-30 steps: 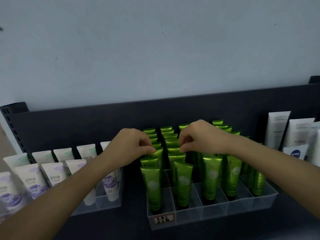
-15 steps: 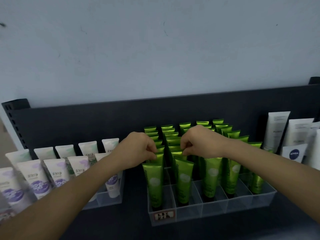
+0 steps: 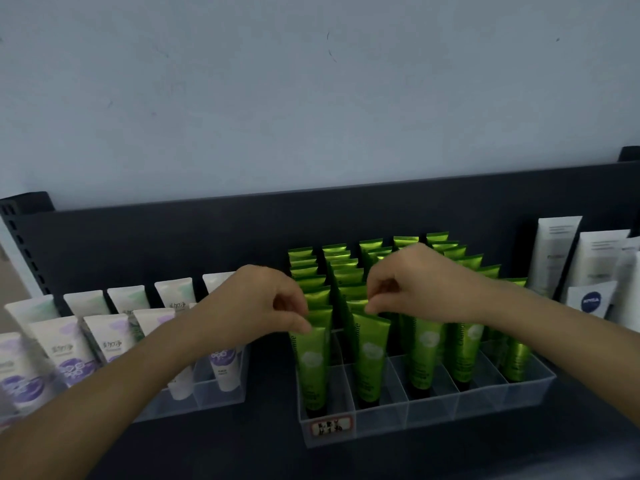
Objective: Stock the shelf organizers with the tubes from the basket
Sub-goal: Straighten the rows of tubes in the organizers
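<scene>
While held apart at mid-frame, pinching crimped tops: left hand [image 3: 266, 303] on front-left green tube [image 3: 309, 367], right hand [image 3: 415, 285] on next tube [image 3: 370, 358], both upright in front compartments of clear organizer [image 3: 433, 415], lower centre. White tubes [image 3: 62, 344] racked lower left.

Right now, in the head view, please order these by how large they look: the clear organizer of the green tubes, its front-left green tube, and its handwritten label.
1. clear organizer
2. front-left green tube
3. handwritten label
No two look alike.
</scene>
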